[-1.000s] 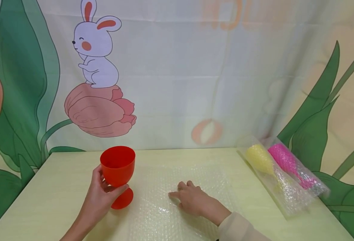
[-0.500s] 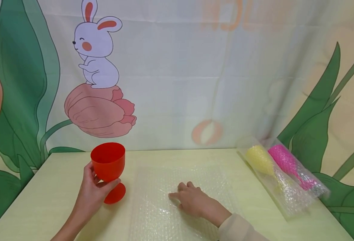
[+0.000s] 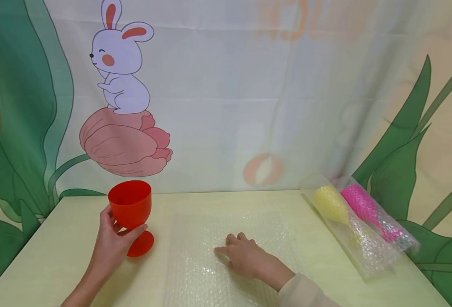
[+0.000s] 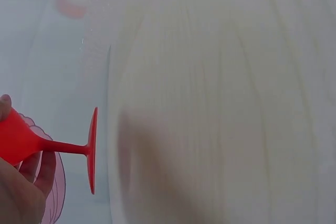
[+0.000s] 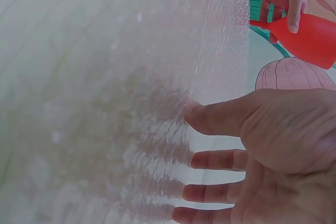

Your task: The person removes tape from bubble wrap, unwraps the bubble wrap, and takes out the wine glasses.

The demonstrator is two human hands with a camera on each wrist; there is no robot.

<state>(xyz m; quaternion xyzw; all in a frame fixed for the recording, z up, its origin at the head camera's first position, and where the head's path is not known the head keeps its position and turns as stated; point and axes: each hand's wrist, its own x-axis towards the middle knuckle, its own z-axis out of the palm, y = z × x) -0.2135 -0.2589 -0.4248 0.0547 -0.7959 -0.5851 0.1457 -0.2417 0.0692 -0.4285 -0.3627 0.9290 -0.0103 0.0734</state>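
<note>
My left hand grips a red plastic goblet round the lower bowl and stem, bowl upward. In the left wrist view the goblet's foot is slightly apart from the table, so the goblet is held in the air. A flat sheet of clear bubble wrap lies in the middle of the table, right of the goblet. My right hand touches the sheet with its fingertips; in the right wrist view the thumb and fingers are extended against it, holding nothing.
At the table's right side lie two bubble-wrapped goblets, one yellow and one pink, side by side. A printed cloth with a rabbit and flowers hangs behind the table.
My left hand has carried the red goblet leftward and slightly up in the head view, off the bubble wrap's left edge. The right hand stays in place on the sheet.
</note>
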